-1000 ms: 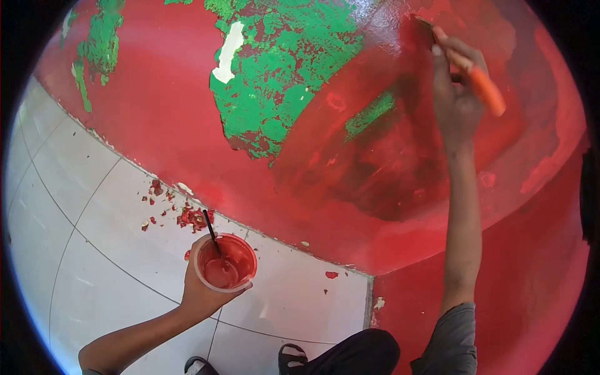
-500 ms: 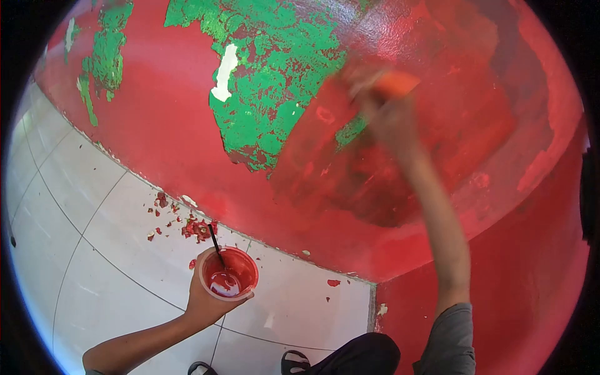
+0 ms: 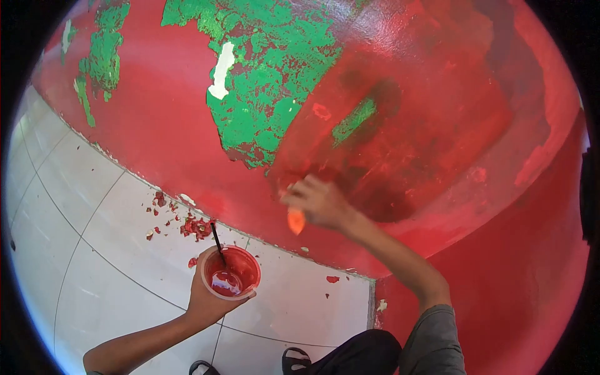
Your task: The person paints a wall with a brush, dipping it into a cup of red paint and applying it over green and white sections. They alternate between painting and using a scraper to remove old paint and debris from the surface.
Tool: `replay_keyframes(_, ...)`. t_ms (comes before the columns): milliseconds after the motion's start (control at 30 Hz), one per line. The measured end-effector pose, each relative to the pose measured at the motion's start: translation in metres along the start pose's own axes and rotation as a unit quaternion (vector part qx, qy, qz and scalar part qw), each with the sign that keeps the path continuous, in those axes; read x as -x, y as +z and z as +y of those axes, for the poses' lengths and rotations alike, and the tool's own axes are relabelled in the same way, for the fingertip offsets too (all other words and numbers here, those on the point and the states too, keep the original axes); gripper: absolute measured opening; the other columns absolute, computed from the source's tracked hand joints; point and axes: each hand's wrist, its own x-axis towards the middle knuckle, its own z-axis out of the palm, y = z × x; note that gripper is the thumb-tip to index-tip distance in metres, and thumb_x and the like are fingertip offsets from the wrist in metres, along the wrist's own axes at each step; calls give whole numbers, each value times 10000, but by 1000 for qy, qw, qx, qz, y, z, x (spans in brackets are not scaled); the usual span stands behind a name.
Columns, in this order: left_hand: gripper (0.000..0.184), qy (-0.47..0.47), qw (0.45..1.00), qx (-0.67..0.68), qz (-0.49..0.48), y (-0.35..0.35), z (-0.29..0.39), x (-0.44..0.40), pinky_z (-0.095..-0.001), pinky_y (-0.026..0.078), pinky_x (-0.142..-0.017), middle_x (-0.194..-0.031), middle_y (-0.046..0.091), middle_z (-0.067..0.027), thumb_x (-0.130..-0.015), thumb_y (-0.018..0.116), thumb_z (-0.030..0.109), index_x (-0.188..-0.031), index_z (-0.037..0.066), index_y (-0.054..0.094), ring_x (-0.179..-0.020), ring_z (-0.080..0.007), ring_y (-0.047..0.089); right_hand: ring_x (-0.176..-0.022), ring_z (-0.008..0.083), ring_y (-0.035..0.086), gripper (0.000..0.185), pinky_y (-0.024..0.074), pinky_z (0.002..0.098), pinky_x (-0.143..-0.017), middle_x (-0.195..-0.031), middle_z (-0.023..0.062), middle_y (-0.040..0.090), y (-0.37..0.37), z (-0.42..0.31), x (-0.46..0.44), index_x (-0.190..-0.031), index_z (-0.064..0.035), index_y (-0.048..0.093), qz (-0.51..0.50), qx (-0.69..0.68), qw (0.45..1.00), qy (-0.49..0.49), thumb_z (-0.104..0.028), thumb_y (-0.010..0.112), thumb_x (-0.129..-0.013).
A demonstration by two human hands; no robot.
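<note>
My left hand (image 3: 212, 304) is wrapped round a plastic cup of red paint (image 3: 232, 270), held above the tiled floor. A thin dark stick (image 3: 217, 242) leans inside the cup against its rim. My right hand (image 3: 317, 201) is closed on a paintbrush (image 3: 295, 220); its orange handle end shows below the fingers, while the bristles are hidden and slightly blurred. That hand is at the lower part of the red wall (image 3: 156, 112), left of a darker, wet-looking red area. Within that area a green patch (image 3: 354, 122) shows.
Peeled green areas (image 3: 269, 81) and a white bare spot (image 3: 221, 70) mark the wall. Red paint flakes (image 3: 196, 227) lie on the white tiles (image 3: 119, 250) along its base. A wall corner is at the lower right. My sandalled foot (image 3: 295, 360) stands below.
My right hand has swept down and left across the wall with the paintbrush, uncovering the green patch from view. My left hand and the cup have barely moved.
</note>
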Motion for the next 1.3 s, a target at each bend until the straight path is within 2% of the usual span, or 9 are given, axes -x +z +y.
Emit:
replay_keyframes(167, 938, -11, 1000, 13, -5, 1, -6, -1, -370, 449, -958, -1235, 461, -129, -577, 910, 207, -1303, 36, 342, -1152, -242, 501, -879, 177, 645, 175, 511, 297, -794, -930, 90, 676, -134, 77, -39, -922, -60, 679, 313, -135, 929, 143, 60, 579, -844)
replay_keyframes(267, 948, -20, 1000, 9, -11, 3, -9, -3, -369, 451, -958, -1233, 461, -130, -573, 913, 207, -1304, 34, 336, -1152, -243, 500, -838, 204, 643, 102, 517, 310, -754, -934, 97, 679, -179, 76, -46, -920, -45, 686, 378, 96, 912, 128, -2, 624, -852)
replay_keyframes(433, 952, -20, 1000, 10, -12, 8, -15, -6, -370, 454, -959, -1233, 460, -129, -573, 912, 208, -1307, 33, 331, -1158, -242, 498, -754, 208, 579, 205, 501, 339, -613, -963, 61, 620, -81, 50, 13, -999, -119, 639, 131, 329, 935, 15, -165, 642, -800)
replay_keyframes(567, 950, -8, 1000, 16, -4, 8, -5, -7, -368, 456, -960, -1236, 459, -128, -577, 908, 205, -1310, 34, 329, -1161, -241, 495, -734, 208, 544, 216, 481, 339, -599, -939, 53, 624, 7, -10, 46, -966, -134, 677, -33, 81, 996, 35, -99, 649, -754)
replay_keyframes(667, 946, 4, 1000, -9, 18, 9, -7, -9, -366, 455, -962, -1235, 459, -125, -582, 906, 208, -1311, 34, 329, -1166, -239, 491, -772, 204, 572, 187, 516, 319, -636, -915, 25, 631, -20, 5, 28, -926, -104, 641, -9, -61, 996, 68, -9, 637, -765)
replay_keyframes(800, 951, 8, 1000, -14, 12, 10, -6, -13, -365, 453, -969, -1245, 451, -122, -581, 906, 210, -1315, 36, 327, -1172, -241, 489, -873, 197, 643, 163, 512, 300, -784, -890, 84, 666, -115, 74, -21, -896, -51, 656, 290, -216, 921, 143, 74, 595, -811)
replay_keyframes(933, 952, -10, 1000, 6, -4, 18, -8, -12, -369, 453, -972, -1255, 443, -121, -581, 906, 208, -1317, 37, 326, -1171, -242, 491, -811, 205, 626, 163, 507, 305, -719, -907, 71, 668, -159, 71, -37, -916, -51, 660, 395, 83, 910, 94, 48, 637, -789)
replay_keyframes(1100, 946, -1, 1000, 12, -6, 20, -3, -10, -372, 452, -975, -1258, 443, -122, -584, 905, 200, -1317, 39, 327, -1170, -239, 493, -768, 199, 568, 214, 497, 341, -623, -941, 15, 597, -48, 35, -7, -971, -179, 657, 149, 266, 951, 45, -165, 624, -761)
replay_keyframes(1300, 938, 8, 1000, 0, 10, 11, 10, -4, -366, 451, -970, -1259, 450, -122, -590, 903, 197, -1318, 38, 332, -1173, -237, 493, -790, 195, 571, 233, 485, 323, -545, -903, 32, 590, 62, -44, 34, -963, -164, 644, -56, -12, 998, 35, -122, 671, -736)
